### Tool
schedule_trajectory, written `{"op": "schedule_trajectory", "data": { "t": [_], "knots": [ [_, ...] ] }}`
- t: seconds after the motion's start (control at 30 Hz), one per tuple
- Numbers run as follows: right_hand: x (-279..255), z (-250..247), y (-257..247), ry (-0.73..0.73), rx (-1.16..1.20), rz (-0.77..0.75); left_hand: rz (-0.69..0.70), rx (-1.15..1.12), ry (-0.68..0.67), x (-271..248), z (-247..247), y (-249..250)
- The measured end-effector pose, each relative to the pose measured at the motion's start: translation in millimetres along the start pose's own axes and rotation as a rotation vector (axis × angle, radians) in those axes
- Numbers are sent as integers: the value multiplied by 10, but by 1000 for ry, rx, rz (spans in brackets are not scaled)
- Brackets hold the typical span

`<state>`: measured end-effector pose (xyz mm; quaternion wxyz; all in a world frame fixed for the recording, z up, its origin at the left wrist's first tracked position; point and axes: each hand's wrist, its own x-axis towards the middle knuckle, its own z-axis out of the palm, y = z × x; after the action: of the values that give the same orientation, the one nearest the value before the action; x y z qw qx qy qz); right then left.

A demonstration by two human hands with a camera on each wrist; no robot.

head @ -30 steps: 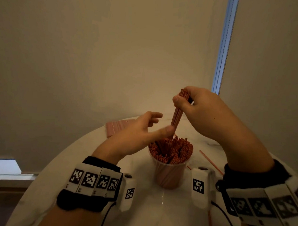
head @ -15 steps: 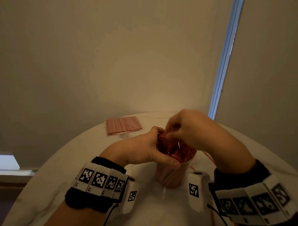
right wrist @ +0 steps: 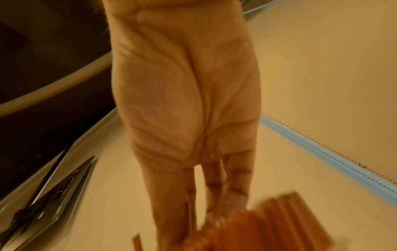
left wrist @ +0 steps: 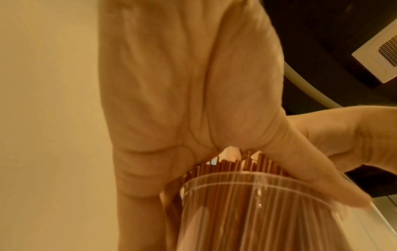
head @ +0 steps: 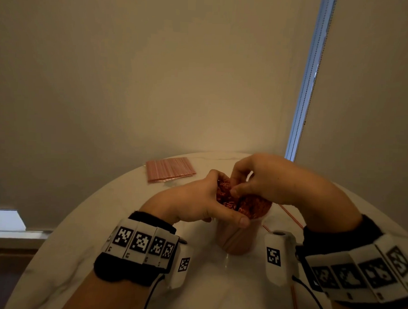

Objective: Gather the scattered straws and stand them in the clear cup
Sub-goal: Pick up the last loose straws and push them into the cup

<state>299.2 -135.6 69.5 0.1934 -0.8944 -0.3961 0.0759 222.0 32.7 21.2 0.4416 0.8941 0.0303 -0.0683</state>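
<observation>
A clear cup (head: 238, 238) stands on the round white table (head: 117, 220), packed with upright red straws (head: 249, 205). My left hand (head: 220, 201) wraps the cup's top and the straw bundle, its thumb (left wrist: 322, 185) lying along the rim of the cup (left wrist: 247, 212). My right hand (head: 237, 188) is over the cup, its fingers curled down, thumb and fingertips pinching straw tops. The right wrist view is blurred; the fingers (right wrist: 214, 183) reach down to the straws (right wrist: 257, 227). Loose straws (head: 291, 215) lie on the table right of the cup.
A flat packet of pink straws (head: 170, 169) lies at the table's far side. Another loose straw (head: 293, 303) lies near my right wrist. A beige wall and a blue window strip (head: 307, 84) stand behind the table.
My right hand has come down from holding a bundle above the cup to the straw tops. My left hand has closed round the cup's top.
</observation>
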Motion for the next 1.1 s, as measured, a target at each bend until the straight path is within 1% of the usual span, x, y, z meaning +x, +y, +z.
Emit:
{"op": "schedule_trajectory", "data": {
  "t": [0.1, 0.2, 0.27, 0.3, 0.33, 0.37, 0.43, 0.47, 0.5, 0.53, 0.63, 0.73, 0.8, 0.87, 0.93, 1.07, 1.1],
  "knots": [
    [35, 30, -75, 73, 30, -52, 0, -7, -4, 16, -4, -18],
    [-37, -37, -48, 224, 149, -67, -8, -32, -1, 25, -4, -30],
    [-128, -140, 125, 334, 237, -1, -11, -33, 6, 30, -7, -38],
    [-166, -181, 261, 359, 246, 71, -11, -31, 7, 36, -7, -42],
    [-192, -198, 408, 341, 235, 166, -9, -29, 9, 45, -5, -46],
    [-197, -187, 556, 274, 202, 280, -9, -27, 11, 49, -6, -54],
    [-153, -72, 822, 54, 52, 506, -13, -30, 8, 55, -14, -65],
    [-130, 13, 927, -53, -49, 594, -12, -31, 5, 59, -15, -69],
    [-113, 98, 1013, -132, -146, 648, -8, -31, 3, 63, -16, -71],
    [-88, 168, 1082, -176, -240, 659, -7, -30, 2, 66, -18, -73],
    [-18, 295, 1158, -194, -452, 596, -10, -34, -6, 73, -17, -74],
    [23, 367, 1111, -239, -537, 546, -12, -39, -8, 63, -25, -70],
    [67, 412, 1072, -254, -518, 544, -6, -48, -13, 60, -21, -67],
    [142, 443, 1031, -267, -418, 533, -8, -54, -12, 56, -21, -63],
    [220, 505, 982, -269, -338, 488, -7, -57, -6, 57, -24, -69],
    [271, 668, 905, -254, -456, 326, -1, -65, -3, 58, -18, -76],
    [277, 690, 903, -277, -441, 323, 0, -64, -2, 58, -18, -80]
  ]
}}
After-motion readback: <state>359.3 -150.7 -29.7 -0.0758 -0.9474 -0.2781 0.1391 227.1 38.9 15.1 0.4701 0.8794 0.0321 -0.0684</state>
